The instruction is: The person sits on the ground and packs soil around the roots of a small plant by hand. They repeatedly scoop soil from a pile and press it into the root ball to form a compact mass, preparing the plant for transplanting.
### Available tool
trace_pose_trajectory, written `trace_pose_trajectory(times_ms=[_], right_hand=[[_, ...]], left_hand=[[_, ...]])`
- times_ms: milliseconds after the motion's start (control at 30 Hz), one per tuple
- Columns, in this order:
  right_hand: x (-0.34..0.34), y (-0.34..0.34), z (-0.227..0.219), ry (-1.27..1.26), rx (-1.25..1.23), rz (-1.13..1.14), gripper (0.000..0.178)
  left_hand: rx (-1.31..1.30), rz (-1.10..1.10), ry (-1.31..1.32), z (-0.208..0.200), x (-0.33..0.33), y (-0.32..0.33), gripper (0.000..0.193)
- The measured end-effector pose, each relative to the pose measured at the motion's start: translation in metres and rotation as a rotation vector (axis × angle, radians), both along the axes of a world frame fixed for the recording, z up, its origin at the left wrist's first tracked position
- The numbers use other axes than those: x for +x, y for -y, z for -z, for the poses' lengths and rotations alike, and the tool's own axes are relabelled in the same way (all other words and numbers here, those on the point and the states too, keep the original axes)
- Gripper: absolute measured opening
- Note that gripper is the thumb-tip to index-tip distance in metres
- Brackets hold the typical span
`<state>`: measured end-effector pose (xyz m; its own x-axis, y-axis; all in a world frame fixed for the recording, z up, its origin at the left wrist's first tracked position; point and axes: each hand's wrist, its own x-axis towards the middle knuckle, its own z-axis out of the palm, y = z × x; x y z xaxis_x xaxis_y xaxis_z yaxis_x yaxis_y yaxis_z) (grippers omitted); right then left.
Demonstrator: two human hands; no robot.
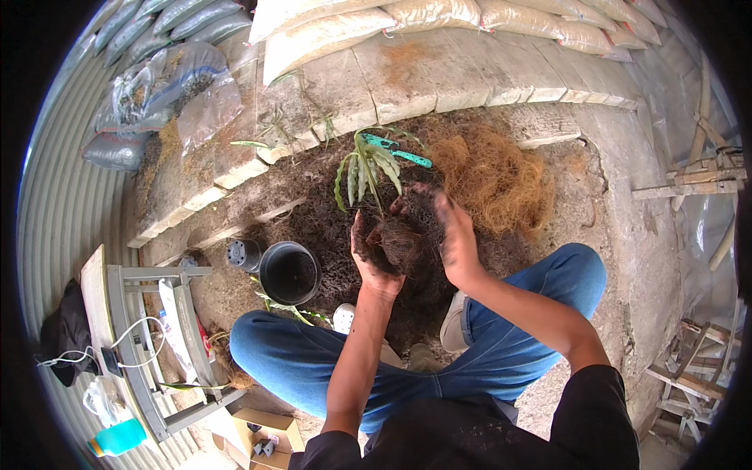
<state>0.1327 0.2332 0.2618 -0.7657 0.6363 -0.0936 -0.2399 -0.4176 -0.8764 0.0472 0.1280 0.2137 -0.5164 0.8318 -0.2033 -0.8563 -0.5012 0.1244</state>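
A leafy plant [363, 168] with long, pale-green, wavy leaves tilts up and away from me, its dark root ball [401, 241] low over the soil. My left hand [374, 254], blackened with soil, is cupped around the root ball's left side. To its right, my right hand [457, 239] is raised with its fingers stretched out and curved toward the roots. Its soil-covered fingertips blend into the dark soil, so I cannot tell whether they touch the root ball. Just beyond the leaves lies a turquoise hand trowel [399, 150].
A black pot [290, 272] and a smaller grey pot [244, 254] stand left of the soil heap [333, 227]. Brown fibre [497, 184] is piled at the right. Stacked sacks [439, 14] line the back. A wooden stool [149, 313] and a cardboard box [278, 429] are near left.
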Motion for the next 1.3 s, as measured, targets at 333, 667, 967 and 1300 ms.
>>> trace_pose_trajectory(times_ms=[333, 667, 967, 1300], right_hand=[[0.003, 0.023, 0.026, 0.105, 1.172, 0.051, 0.026], [0.006, -0.015, -0.014, 0.063, 1.301, -0.071, 0.052], [0.007, -0.008, 0.022, -0.204, 1.486, 0.014, 0.024], [0.008, -0.012, 0.031, -0.126, 1.467, -0.073, 0.026]], left_hand=[[-0.078, -0.027, -0.129, 0.008, 0.019, -0.013, 0.052], [0.049, 0.022, -0.059, -0.003, 0.003, -0.004, 0.040], [-0.110, -0.021, 0.016, -0.023, 0.036, -0.012, 0.035], [-0.067, 0.032, 0.048, -0.006, 0.031, -0.010, 0.036]])
